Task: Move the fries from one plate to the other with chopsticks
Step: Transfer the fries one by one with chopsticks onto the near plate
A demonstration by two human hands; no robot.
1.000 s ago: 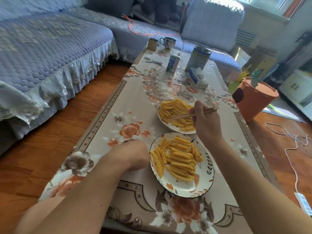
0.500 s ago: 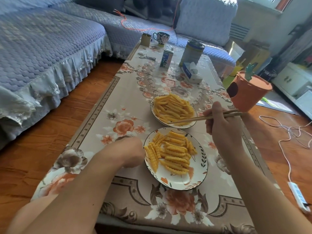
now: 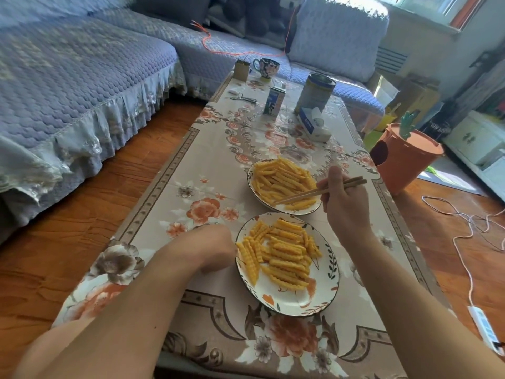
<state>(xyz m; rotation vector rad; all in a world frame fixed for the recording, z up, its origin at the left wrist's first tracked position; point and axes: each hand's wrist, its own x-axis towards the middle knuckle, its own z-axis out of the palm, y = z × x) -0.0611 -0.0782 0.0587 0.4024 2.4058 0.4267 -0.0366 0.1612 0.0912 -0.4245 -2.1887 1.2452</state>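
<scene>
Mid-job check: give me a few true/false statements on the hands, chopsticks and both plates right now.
1. The right hand holds the chopsticks. True.
2. The chopstick tips are over the near plate. False: they reach over the far plate.
3. Only one plate has fries. False: both do.
4. The left hand rests on the table beside the near plate. True.
5. The left hand holds a fork. False: no fork shows.

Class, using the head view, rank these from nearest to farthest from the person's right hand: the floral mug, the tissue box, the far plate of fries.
From the right hand:
1. Far plate, just left of it.
2. Tissue box, mid-table beyond.
3. Floral mug, at the table's far end.
</scene>
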